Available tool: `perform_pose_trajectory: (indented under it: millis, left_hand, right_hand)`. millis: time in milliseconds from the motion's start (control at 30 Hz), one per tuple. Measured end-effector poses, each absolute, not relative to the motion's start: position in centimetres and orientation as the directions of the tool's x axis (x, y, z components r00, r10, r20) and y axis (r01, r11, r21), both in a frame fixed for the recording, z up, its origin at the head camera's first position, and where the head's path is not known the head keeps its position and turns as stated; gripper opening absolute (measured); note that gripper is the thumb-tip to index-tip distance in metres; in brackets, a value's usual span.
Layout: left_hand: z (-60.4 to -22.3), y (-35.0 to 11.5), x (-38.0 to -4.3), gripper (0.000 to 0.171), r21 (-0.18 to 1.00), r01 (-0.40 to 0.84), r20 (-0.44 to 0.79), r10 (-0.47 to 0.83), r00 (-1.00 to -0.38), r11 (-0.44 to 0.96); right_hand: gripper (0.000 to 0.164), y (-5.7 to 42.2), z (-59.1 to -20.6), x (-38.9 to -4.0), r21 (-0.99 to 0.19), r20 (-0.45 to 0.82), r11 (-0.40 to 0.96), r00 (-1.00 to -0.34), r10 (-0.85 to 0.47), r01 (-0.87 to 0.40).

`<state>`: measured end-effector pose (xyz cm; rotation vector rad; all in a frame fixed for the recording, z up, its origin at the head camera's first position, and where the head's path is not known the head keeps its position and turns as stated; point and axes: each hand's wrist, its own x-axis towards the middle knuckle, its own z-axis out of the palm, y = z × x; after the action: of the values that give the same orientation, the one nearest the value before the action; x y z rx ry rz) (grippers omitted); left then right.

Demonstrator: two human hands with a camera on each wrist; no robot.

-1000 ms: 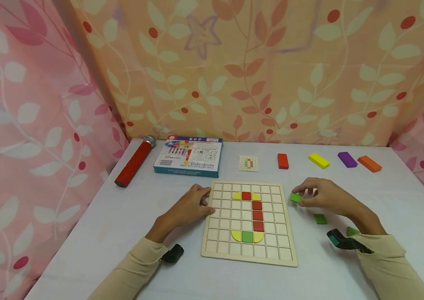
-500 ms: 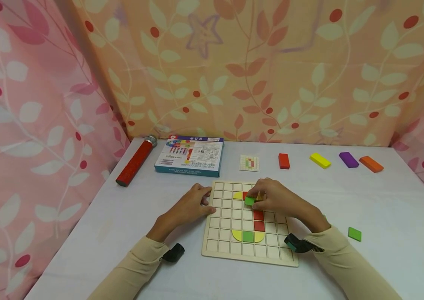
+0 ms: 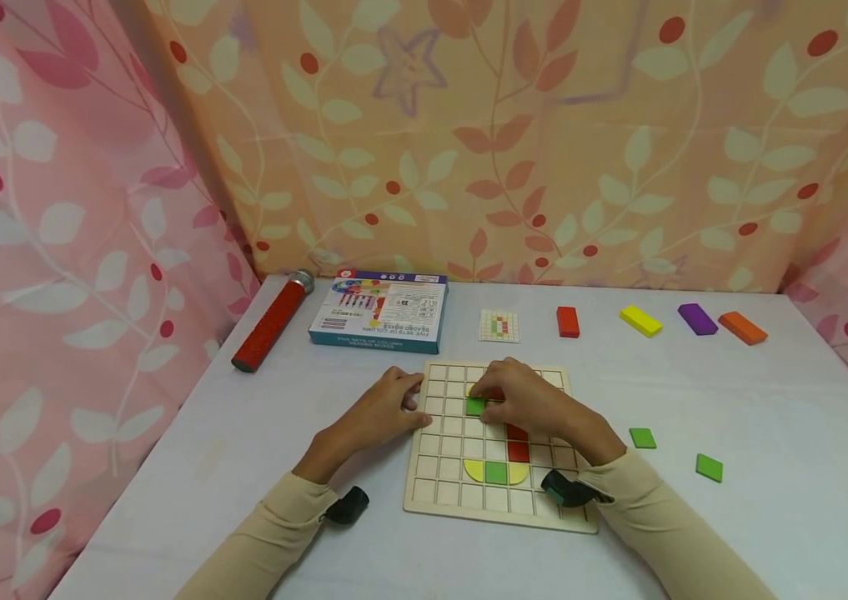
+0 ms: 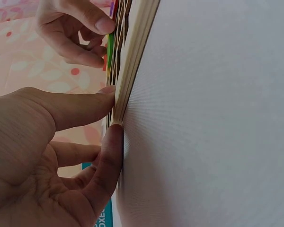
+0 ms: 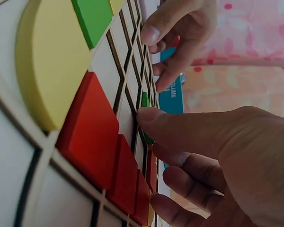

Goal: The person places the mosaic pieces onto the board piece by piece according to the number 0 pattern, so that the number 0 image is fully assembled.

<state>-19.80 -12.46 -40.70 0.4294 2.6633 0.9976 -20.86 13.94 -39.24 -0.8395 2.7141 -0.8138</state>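
Note:
My left hand (image 3: 373, 412) grips the left edge of a pale wooden grid board (image 3: 431, 492); in the left wrist view its thumb (image 4: 85, 108) lies on the board's top side and a finger meets the edge. Over the board's upper part, my right hand (image 3: 536, 408) pinches a green square tile (image 3: 475, 407) at a cell left of the red column. The right wrist view shows the thumb against that tile (image 5: 145, 100). Red tiles (image 3: 519, 451) run down the board, partly hidden by the hand. Below, a second green tile (image 3: 496, 473) sits between two rounded yellow pieces (image 3: 519, 473).
Two loose green tiles (image 3: 643, 437) lie right of the board. Behind it are a small grid-pattern card (image 3: 499, 326), a red block (image 3: 568, 322), a yellow block (image 3: 641, 321), a purple block (image 3: 697, 319) and an orange block (image 3: 742, 327). A flat box (image 3: 378, 312) and red tube (image 3: 273, 322) lie back left.
My right hand has carried the green tile leftward from beside the board, over the top red tiles, down to a cell. The left hand stays at the board's edge.

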Motion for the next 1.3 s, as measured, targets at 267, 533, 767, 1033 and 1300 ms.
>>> perform_pose_trajectory:
  millis: [267,533,767,1033,1300]
  left_hand:
    - [-40.8,-12.5,-19.8,0.073,0.675,0.185,-0.135,0.366,-0.921,0.714]
    - [-40.7,-12.3,-19.7,0.072,0.676,0.192,-0.127,0.368,-0.921,0.712]
    - [-40.7,-12.4,-19.7,0.073,0.671,0.186,-0.132,0.363,-0.923,0.718]
    - [-40.7,-12.5,-19.6,0.072,0.679,0.186,-0.126,0.362,-0.923,0.710]
    - [-40.8,-12.5,-19.7,0.073,0.671,0.202,-0.116,0.370,-0.922,0.713]
  right_hand:
    - [0.028,14.4,-39.1,-20.6,-0.571,-0.031,0.692,-0.830,-0.557,-0.443]
    - [0.026,18.3,-38.3,-18.8,-0.595,0.002,0.688,-0.857,-0.514,-0.414]
    - [0.032,24.0,-37.8,-16.9,-0.542,0.000,0.753,-0.896,-0.444,-0.373]
    - [0.041,29.9,-38.4,-15.2,-0.482,-0.026,0.823,-0.935,-0.355,-0.299]
    - [0.040,32.8,-39.3,-14.3,-0.444,-0.078,0.865,-0.952,-0.297,-0.234]
